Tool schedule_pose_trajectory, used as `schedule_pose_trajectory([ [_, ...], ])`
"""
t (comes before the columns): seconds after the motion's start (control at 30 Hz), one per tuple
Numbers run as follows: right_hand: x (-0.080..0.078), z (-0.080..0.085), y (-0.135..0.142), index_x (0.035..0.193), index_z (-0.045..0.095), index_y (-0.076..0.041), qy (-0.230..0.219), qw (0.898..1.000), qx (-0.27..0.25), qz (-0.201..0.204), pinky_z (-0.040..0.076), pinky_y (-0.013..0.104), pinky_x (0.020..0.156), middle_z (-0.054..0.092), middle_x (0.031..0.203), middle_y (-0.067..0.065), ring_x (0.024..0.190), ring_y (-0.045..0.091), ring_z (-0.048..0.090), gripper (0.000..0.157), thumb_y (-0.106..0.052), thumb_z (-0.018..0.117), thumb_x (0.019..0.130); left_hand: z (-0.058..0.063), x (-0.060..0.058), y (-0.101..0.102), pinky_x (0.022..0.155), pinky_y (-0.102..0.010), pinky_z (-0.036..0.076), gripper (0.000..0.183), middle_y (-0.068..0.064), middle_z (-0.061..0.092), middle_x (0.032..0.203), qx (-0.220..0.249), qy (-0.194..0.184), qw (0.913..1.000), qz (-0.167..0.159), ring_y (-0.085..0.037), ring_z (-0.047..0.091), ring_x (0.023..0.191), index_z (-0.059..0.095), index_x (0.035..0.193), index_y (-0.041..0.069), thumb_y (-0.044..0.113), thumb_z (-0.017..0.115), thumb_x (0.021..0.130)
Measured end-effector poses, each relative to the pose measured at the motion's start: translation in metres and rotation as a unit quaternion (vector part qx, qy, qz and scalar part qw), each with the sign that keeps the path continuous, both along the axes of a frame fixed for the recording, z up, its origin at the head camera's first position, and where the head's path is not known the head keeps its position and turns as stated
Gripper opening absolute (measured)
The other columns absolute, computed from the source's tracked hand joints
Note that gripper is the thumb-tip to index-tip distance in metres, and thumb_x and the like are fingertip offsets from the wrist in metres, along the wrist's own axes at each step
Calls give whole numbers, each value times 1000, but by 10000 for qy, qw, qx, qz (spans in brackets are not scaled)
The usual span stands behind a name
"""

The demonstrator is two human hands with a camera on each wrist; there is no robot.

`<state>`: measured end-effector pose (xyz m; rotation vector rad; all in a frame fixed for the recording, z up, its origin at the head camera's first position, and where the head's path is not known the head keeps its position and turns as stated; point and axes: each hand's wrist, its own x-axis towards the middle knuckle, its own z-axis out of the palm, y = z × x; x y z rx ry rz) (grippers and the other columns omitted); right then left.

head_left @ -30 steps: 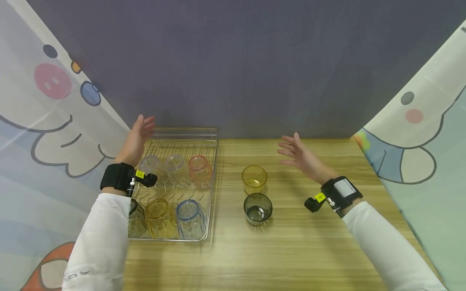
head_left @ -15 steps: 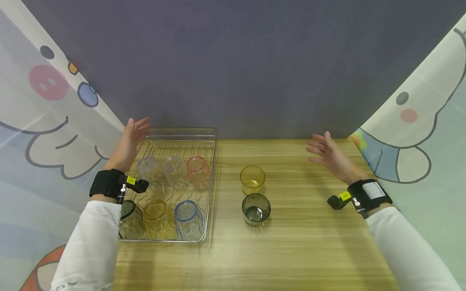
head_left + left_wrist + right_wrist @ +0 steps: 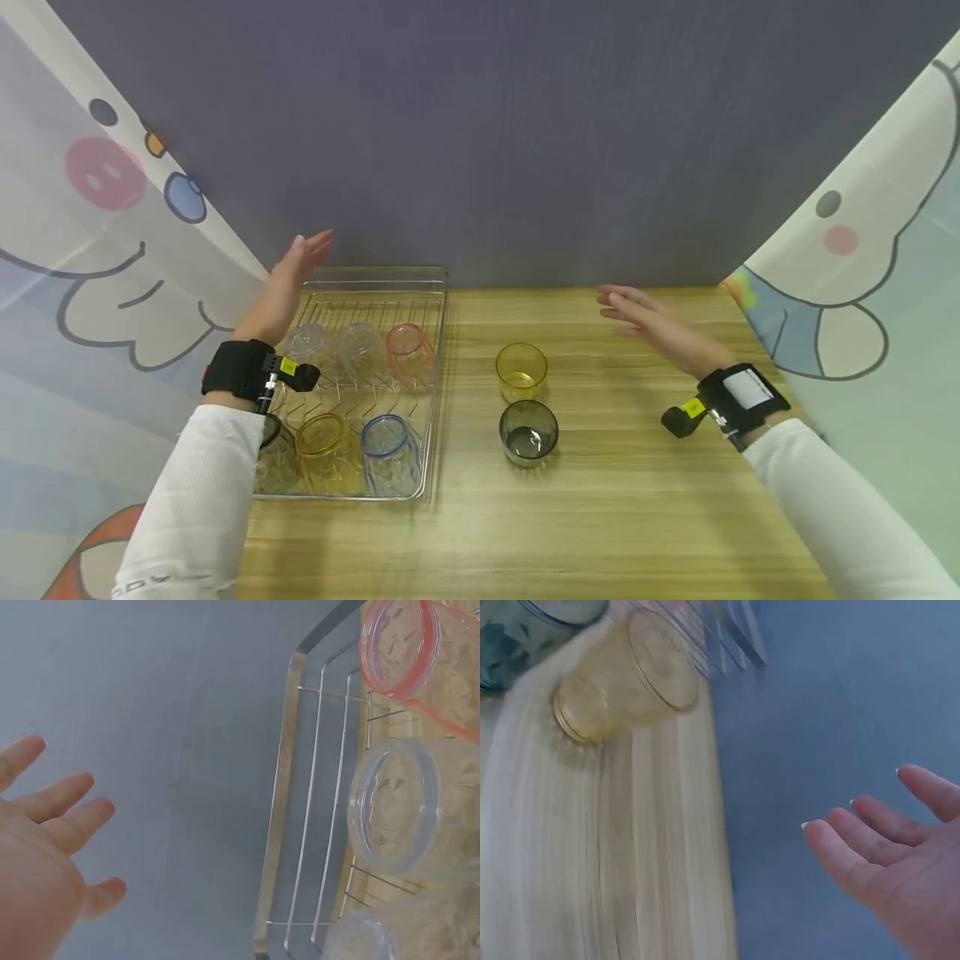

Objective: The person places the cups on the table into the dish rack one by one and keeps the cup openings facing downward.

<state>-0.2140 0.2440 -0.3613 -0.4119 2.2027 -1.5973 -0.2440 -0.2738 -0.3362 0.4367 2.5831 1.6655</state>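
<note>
My left hand (image 3: 281,287) hovers over the back left corner of a wire rack (image 3: 431,400), its fingers extended and nothing in them. Upside-down glasses stand in the rack: clear ones and a pink-rimmed glass (image 3: 410,354) behind, with a dark glass (image 3: 276,462), an amber glass (image 3: 327,454) and a blue-rimmed glass (image 3: 391,454) in front. To the right of the rack, a yellow glass (image 3: 521,371) and a smoky grey glass (image 3: 528,433) sit upright on the table. My right hand (image 3: 660,329) is held in the air right of these two, fingers extended, holding nothing.
The wooden table (image 3: 600,517) ends at a dark grey panel (image 3: 525,142) at the back. Curtains with cartoon prints hang along both sides, the left curtain (image 3: 97,275) close to the rack and the right curtain (image 3: 885,292) beyond the right arm.
My right hand swung out to the right, then came partway back left. My left hand drifted left and returned rightward. The glasses and rack stayed put.
</note>
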Motion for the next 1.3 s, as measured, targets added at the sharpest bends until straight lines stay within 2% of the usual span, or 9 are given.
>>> schedule_pose_trajectory([
  [0.13, 3, 0, -19, 157, 24, -12, -63, 9990, 329, 289, 23, 59, 120, 25, 163, 11, 150, 36, 24, 64, -45, 43, 105, 2, -1, 10, 121, -64, -5, 64, -7, 10, 168, -419, 174, 9989, -70, -33, 4, 155, 16, 160, 21, 54, 10, 105],
  [0.3, 6, -3, -40, 155, 29, -21, -73, 9957, 699, 599, 25, 60, 118, 31, 161, 4, 147, 33, 32, 62, -47, 48, 102, 3, -2, 22, 122, -62, -4, 59, -6, 7, 168, -770, 281, 9962, -309, -30, -3, 156, 15, 160, 22, 49, 13, 107],
  [0.43, 9, -8, -55, 154, 32, -25, -165, 9924, 887, 842, 26, 59, 118, 35, 158, -1, 145, 29, 36, 62, -47, 53, 99, 3, -4, 31, 122, -62, 2, 58, -6, 9, 168, -885, 382, 9942, -483, -31, 2, 156, 16, 160, 21, 47, 16, 108],
  [0.73, 19, -18, -81, 153, 33, -25, -278, 9807, 1253, 1476, 32, 56, 117, 36, 158, 4, 144, 32, 35, 74, -49, 66, 91, 2, -1, 55, 122, -61, 13, 56, -6, 16, 167, -1189, 482, 9890, -734, -32, 13, 154, 20, 159, 23, 46, 24, 108],
  [0.83, 25, -23, -89, 153, 34, -27, -148, 9704, 1602, 1801, 32, 55, 116, 36, 157, 1, 145, 30, 33, 79, -52, 70, 87, 0, 0, 67, 122, -59, 16, 55, -8, 20, 166, -1259, 581, 9863, -896, -32, 17, 154, 23, 158, 21, 44, 26, 108],
  [0.93, 32, -29, -97, 152, 37, -28, 85, 9570, 1983, 2115, 31, 55, 117, 34, 158, -2, 147, 27, 30, 83, -54, 74, 83, -3, 1, 81, 122, -58, 18, 56, -11, 23, 164, -1371, 800, 9798, -1218, -33, 20, 152, 24, 158, 16, 43, 26, 109],
  [1.07, 38, -37, -104, 148, 42, -26, 736, 9332, 2463, 2510, 33, 55, 115, 35, 156, -1, 146, 26, 32, 81, -54, 76, 80, -8, 4, 103, 123, -59, 12, 59, -11, 28, 162, -1660, 995, 9687, -1554, -32, 24, 151, 27, 157, 15, 48, 24, 108],
  [1.17, 41, -45, -108, 146, 46, -23, 1320, 9159, 2602, 2758, 36, 55, 112, 40, 152, 4, 141, 28, 38, 78, -52, 76, 81, -11, 8, 115, 122, -62, 3, 63, -10, 27, 163, -1960, 1048, 9604, -1681, -32, 22, 152, 27, 157, 17, 54, 22, 106],
  [1.3, 43, -54, -113, 143, 51, -23, 1755, 9019, 2723, 2859, 38, 55, 108, 42, 148, 6, 136, 28, 40, 75, -53, 77, 79, -10, 13, 124, 122, -62, -2, 66, -8, 26, 164, -1999, 1167, 9573, -1731, -31, 20, 153, 27, 157, 19, 58, 22, 104],
])
